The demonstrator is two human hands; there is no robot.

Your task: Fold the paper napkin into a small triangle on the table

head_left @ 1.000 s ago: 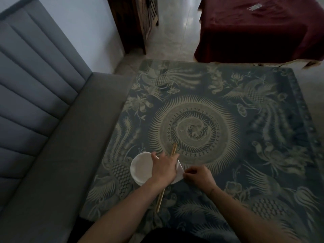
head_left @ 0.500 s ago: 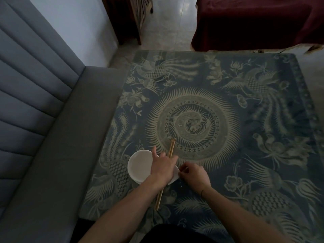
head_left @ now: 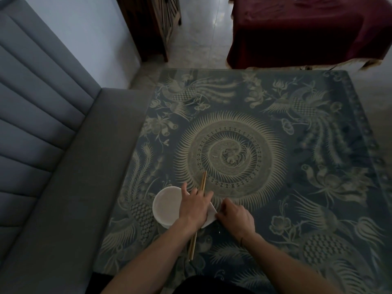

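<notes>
My left hand [head_left: 196,205] lies flat and open on the paper napkin [head_left: 210,217], beside the white bowl [head_left: 166,205] on the worktop [head_left: 297,166]. My right hand [head_left: 235,216] pinches the napkin's corner over the chopsticks [head_left: 202,182].

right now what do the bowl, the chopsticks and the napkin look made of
Bowl: smooth white, likely ceramic or melamine; dim light leaves it open. Chopsticks: pale tan, matte, probably bamboo or wood. Napkin: thin white paper, creased to a sharp corner under the left hand, pinched by the right hand.
</notes>
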